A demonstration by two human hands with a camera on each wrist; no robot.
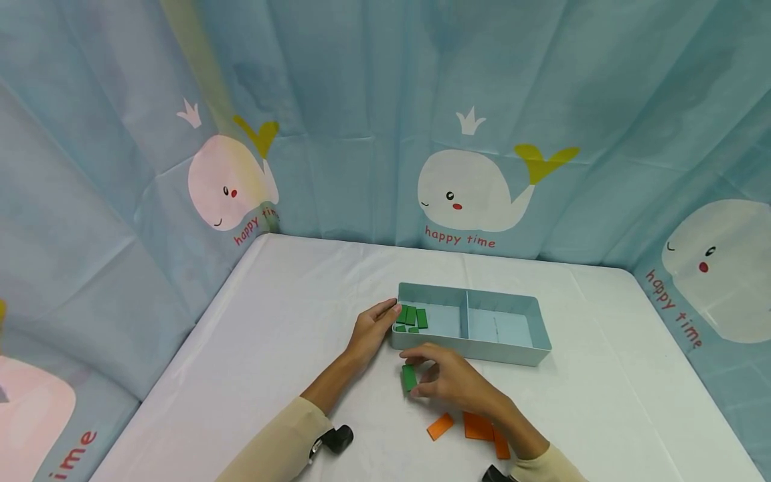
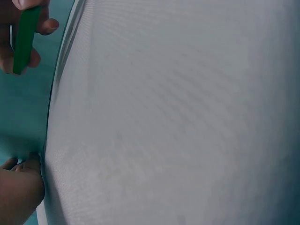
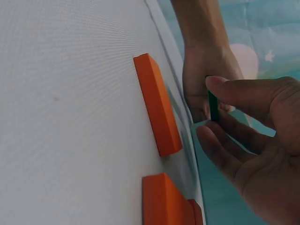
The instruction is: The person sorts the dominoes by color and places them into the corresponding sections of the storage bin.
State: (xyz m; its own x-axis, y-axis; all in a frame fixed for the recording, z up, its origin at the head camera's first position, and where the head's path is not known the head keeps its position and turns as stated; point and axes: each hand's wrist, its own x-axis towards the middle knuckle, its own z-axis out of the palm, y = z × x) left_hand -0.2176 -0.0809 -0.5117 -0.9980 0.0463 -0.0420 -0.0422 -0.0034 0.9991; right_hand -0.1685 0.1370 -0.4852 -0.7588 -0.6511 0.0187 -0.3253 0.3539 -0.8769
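Note:
My right hand (image 1: 448,378) pinches a green block (image 1: 409,379) between thumb and fingers, just in front of a light blue box (image 1: 470,347). Seen from the right wrist, the same piece looks thin and stands on edge between the fingertips. My left hand (image 1: 369,331) rests against the box's left end, fingers extended along the wall and fingertips at the rim. Several green blocks (image 1: 411,315) lie in the box's left compartment, close to that hand. A divider (image 1: 464,314) splits the box in two.
Below the right forearm lie orange blocks: a small one (image 1: 440,426), a larger one (image 1: 478,426) and another (image 1: 501,444) partly covered by the arm. A white cloth (image 1: 301,301) covers the table. Behind hangs a blue curtain (image 1: 361,181) with whale prints.

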